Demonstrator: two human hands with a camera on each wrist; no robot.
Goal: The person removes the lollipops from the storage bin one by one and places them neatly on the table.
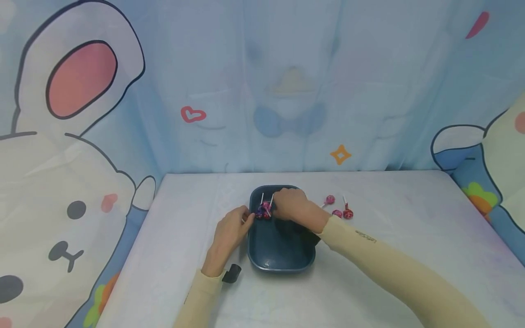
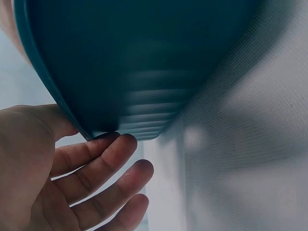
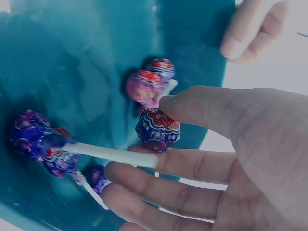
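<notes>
Held lollipop [image 3: 158, 130] between thumb and forefinger, with more lying just off the right hand [image 1: 293, 205]

Head view: the tray [image 1: 279, 248] stands on the tabletop [image 1: 197, 205] in front of the person, its long axis running from near side to far side. The right hand reaches over the tray's right edge into the far half; from above, the hand covers what it holds. Just to its left, against the left wall, lies the tray's lollipop cluster [image 1: 267, 216], two white sticks pointing toward the far end. That sideways gap, very short, seems the relation that matters most. The left hand [image 1: 231, 232] is at the left rim, beside the cluster but on the wall's other side, so the right hand appears better placed for it. Three loose lollipops [image 1: 347, 213] lie on the tabletop to the right of the tray, beyond the right wrist.

Left wrist view: the left grip is closed on the rim, thumb on one side and forefinger on the other, the remaining fingers spread.

Right wrist view: the right grip is clamped on the held lollipop by its round head. Its stick cannot be made out, so its long axis cannot be told. A purple lollipop [image 3: 31, 137] lies off the fingertips, its stick aimed back at them; a pink lollipop [image 3: 143, 87] sits just past the thumb tip.
</notes>
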